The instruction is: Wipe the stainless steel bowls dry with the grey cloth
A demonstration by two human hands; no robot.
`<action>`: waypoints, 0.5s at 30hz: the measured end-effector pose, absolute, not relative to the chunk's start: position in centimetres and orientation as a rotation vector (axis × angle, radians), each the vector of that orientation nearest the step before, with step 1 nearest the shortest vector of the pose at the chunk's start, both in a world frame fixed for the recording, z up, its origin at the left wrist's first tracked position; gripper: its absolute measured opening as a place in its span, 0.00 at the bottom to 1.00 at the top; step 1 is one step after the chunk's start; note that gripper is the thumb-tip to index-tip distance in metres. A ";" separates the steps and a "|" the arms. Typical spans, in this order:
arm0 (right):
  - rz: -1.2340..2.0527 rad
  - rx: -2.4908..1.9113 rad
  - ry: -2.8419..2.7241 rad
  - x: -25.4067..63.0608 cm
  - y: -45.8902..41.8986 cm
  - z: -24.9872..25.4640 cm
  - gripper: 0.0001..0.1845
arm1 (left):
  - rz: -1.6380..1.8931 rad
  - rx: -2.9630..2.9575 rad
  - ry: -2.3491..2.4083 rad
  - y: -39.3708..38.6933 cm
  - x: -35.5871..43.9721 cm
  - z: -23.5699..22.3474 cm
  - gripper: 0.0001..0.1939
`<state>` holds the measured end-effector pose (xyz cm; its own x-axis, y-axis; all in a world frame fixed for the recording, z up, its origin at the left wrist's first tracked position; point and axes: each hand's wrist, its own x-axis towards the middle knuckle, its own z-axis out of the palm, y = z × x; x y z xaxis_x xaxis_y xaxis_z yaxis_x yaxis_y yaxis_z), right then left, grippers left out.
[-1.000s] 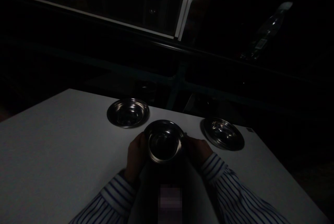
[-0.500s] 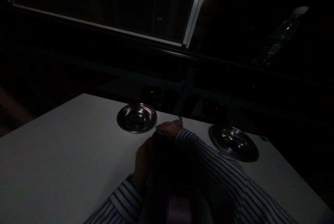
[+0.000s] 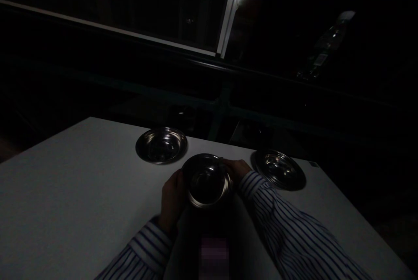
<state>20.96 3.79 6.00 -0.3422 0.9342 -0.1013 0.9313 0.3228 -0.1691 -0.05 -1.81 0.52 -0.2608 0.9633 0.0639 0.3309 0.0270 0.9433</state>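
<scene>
A shiny metal bowl (image 3: 206, 188) is held tilted toward me between my two hands, its inside in view. My left hand (image 3: 173, 199) is closed on the bowl's left rim, the thumb side against the edge. On the right rim, my right hand (image 3: 237, 170) is closed too. Its fingertips are dark, and I cannot make out whether a cloth lies under them. A second metal dish (image 3: 161, 158) rests on the white table (image 3: 98, 184) behind my left hand. Beyond my right wrist sits another metal dish, perhaps a stack (image 3: 279, 182).
A clear plastic bottle (image 3: 326, 47) with a white cap stands in the dark at the back right. A pale window frame (image 3: 230, 10) runs along the back. Dim objects, hard to make out, lie past the table's far edge.
My right hand has come down from the far side to the bowl's right rim, and the greyish cloth at it no longer shows. The bowl's inside now faces me. The view has shifted slightly right.
</scene>
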 end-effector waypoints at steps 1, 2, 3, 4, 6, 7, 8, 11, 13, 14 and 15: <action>0.310 -1.850 -2.506 21.4 2.4 5.8 0.20 | 1.241 1.334 1.661 -1.8 0.0 0.5 0.20; 0.304 -1.904 -2.468 21.6 1.0 5.7 0.21 | 1.237 1.332 1.664 -1.8 0.0 0.4 0.20; 0.297 -1.951 -2.435 21.8 -0.4 5.5 0.22 | 1.233 1.327 1.665 -1.8 0.0 0.4 0.20; 0.287 -1.987 -2.413 21.8 -1.6 5.4 0.23 | 1.232 1.326 1.661 -1.8 0.0 0.3 0.20; 0.274 -2.016 -2.404 21.7 -3.3 5.3 0.23 | 1.251 1.341 1.622 -1.8 0.0 0.3 0.20; 0.270 -2.023 -2.405 21.6 -3.6 5.3 0.23 | 1.266 1.353 1.591 -1.8 0.0 0.3 0.19; 0.265 -2.025 -2.406 21.5 -3.4 5.4 0.22 | 1.279 1.358 1.556 -1.8 -0.1 0.3 0.19; 0.247 -1.994 -2.421 21.2 -1.0 5.8 0.21 | 1.291 1.334 1.496 -1.8 -0.1 0.5 0.19; 0.251 -1.923 -2.480 20.7 1.7 6.0 0.20 | 1.298 1.334 1.502 -1.8 -0.2 0.5 0.19; 0.249 -1.874 -2.519 20.2 3.1 6.1 0.19 | 1.308 1.339 1.505 -1.8 -0.2 0.5 0.20; 0.239 -1.822 -2.552 19.6 4.4 6.2 0.18 | 1.320 1.340 1.501 -1.8 -0.2 0.5 0.20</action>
